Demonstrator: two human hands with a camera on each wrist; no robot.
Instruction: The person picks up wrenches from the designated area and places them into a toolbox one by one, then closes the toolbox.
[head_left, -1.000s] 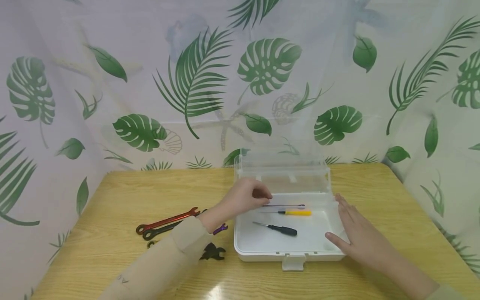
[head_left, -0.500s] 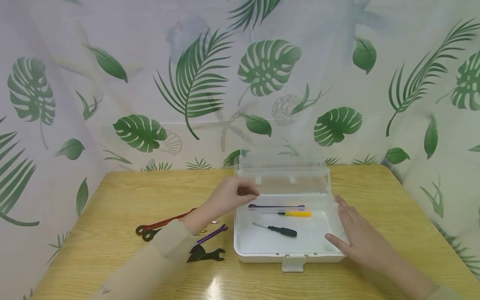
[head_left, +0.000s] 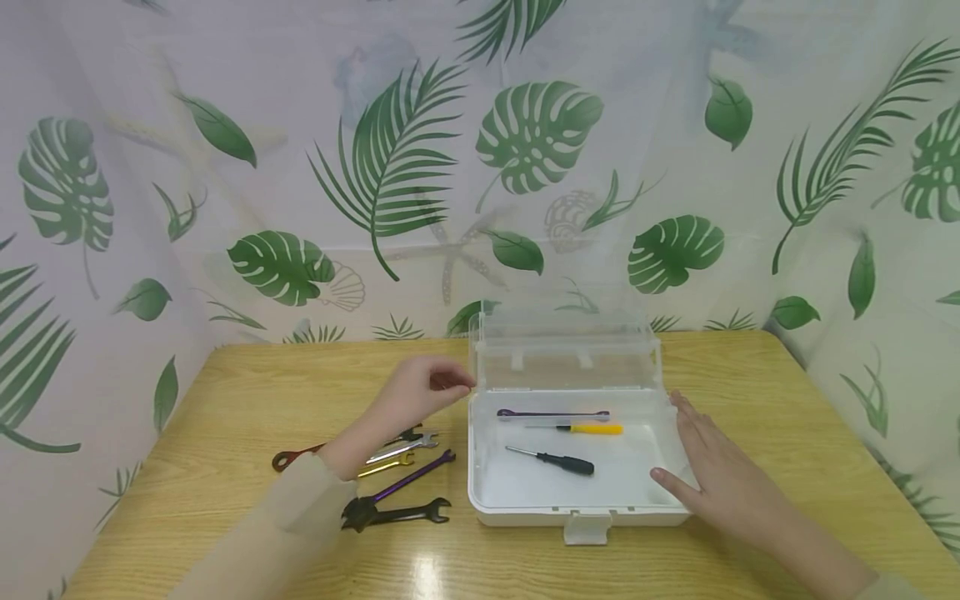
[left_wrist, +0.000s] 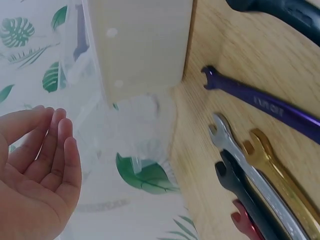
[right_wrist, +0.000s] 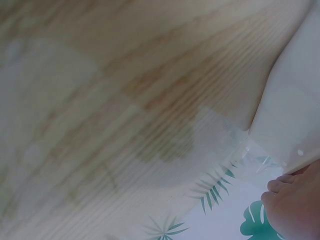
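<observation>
A white toolbox [head_left: 517, 508] stands on the table with its clear lid [head_left: 570, 350] raised at the back. Inside lie a dark purple wrench [head_left: 555, 414], a yellow-handled screwdriver [head_left: 596, 429] and a black-handled screwdriver [head_left: 566, 462]. My left hand [head_left: 412, 392] is in the air just left of the box's back corner; the left wrist view shows nothing in its loosely bent fingers [left_wrist: 55, 145]. My right hand [head_left: 723, 475] rests against the box's right wall, thumb over the rim. In the right wrist view, only part of that hand [right_wrist: 297, 200] shows beside the wall.
Left of the box, several wrenches lie on the wooden table [head_left: 247, 392]: purple [head_left: 420, 475], black [head_left: 412, 514], gold [head_left: 390, 464], silver [head_left: 408, 446] and red [head_left: 292, 459] among them. The left forearm covers some. A leaf-print cloth [head_left: 420, 317] hangs behind.
My left hand has moved left, from over the back of the box to outside it, leaving the dark purple wrench lying inside. My right hand has stayed at the box's right side.
</observation>
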